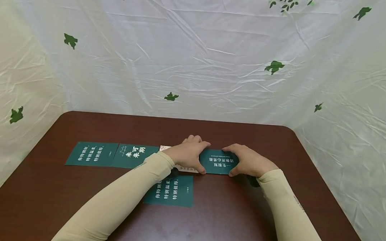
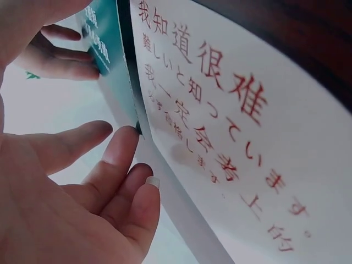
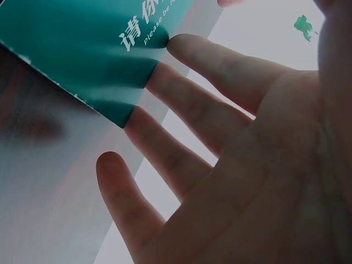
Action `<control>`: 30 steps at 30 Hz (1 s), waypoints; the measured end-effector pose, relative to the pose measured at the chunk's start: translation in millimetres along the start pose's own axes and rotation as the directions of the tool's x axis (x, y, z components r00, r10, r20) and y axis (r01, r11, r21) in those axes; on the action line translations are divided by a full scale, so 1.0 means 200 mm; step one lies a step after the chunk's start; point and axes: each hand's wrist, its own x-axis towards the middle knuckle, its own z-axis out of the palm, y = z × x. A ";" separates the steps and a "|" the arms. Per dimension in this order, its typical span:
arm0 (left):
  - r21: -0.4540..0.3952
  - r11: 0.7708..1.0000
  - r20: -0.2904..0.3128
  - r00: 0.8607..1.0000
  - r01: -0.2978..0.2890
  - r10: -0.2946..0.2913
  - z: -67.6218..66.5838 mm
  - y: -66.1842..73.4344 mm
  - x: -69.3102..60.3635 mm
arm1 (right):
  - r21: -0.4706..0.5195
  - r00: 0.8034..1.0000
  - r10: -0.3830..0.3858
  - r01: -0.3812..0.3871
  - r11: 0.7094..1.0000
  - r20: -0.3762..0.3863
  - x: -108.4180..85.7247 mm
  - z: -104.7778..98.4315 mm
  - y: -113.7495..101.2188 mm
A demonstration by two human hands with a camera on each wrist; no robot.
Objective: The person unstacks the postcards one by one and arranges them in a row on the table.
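A dark green card [image 1: 219, 162] with white lettering lies in the back row, between my two hands. My left hand [image 1: 189, 153] is at its left side, over a white card [image 2: 203, 121] with red lettering that it partly covers in the head view. The left fingers are spread loosely near the cards' edges; firm contact cannot be told. On the other side, my right hand [image 1: 252, 161] spans the green card's right end. In the right wrist view its fairly straight fingers [image 3: 192, 102] touch the card's edge.
Two more green cards, a left one [image 1: 94, 154] and a neighbouring one [image 1: 133, 156], continue the row leftward. Another green card [image 1: 168, 195] lies nearer, partly under my left sleeve [image 1: 124, 200]. The brown table [image 1: 227, 222] meets a white leaf-print curtain [image 1: 195, 63] behind.
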 end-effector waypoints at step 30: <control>-0.043 0.999 -0.096 0.995 -0.024 0.020 -0.04 -0.07 -0.29 | -0.054 0.989 -0.104 0.098 0.994 -0.106 0.01 0.05 -0.13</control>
